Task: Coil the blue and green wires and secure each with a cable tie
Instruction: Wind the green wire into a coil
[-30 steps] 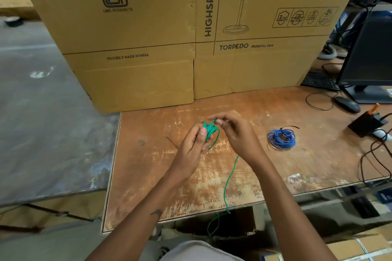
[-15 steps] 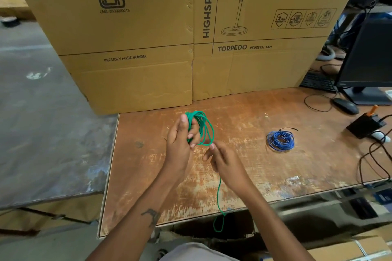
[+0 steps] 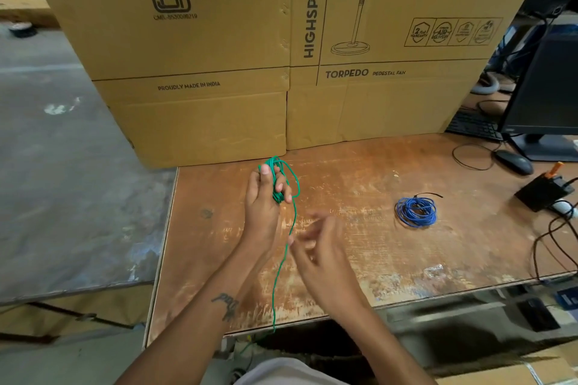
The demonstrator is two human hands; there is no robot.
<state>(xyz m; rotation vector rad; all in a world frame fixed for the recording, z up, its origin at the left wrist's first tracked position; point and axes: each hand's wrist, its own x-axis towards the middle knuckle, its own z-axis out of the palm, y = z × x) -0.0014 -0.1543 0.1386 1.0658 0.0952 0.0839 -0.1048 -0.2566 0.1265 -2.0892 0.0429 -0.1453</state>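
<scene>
The green wire [image 3: 283, 180] is being held up above the counter [image 3: 359, 234] by the left hand [image 3: 266, 197], just in front of the cardboard boxes [image 3: 281, 50]. Several loops are being kept bundled in that hand, with the fingers [image 3: 266, 169] curled round them and grasping the coil. A loose length of the same wire is being left to hang down from the coil, past the near edge of the counter, where it is lost in shadow.

The right hand [image 3: 322, 247] is being held nearer than the coil and slightly to its right, close beside the hanging strand. It is blurred, so whether the strand is being pinched or the fingers are released cannot be told.

The blue wire [image 3: 416, 209] is lying already coiled on the counter, well to the right of the green coil and apart from both hands. A thin black piece is showing at the top of that coil; whether it is a cable tie cannot be told for certain.

Farther right of the blue coil, a black mouse [image 3: 514, 162], a keyboard [image 3: 472, 126] and a monitor [image 3: 545, 97] are being carried by the counter, along with a small black block [image 3: 541, 189] with an orange part and some dark cables [image 3: 553, 244]. The boxes, printed with "HIGHSPEED" and "TORPEDO PEDESTAL FAN", are standing along the back of the counter behind the green coil.
</scene>
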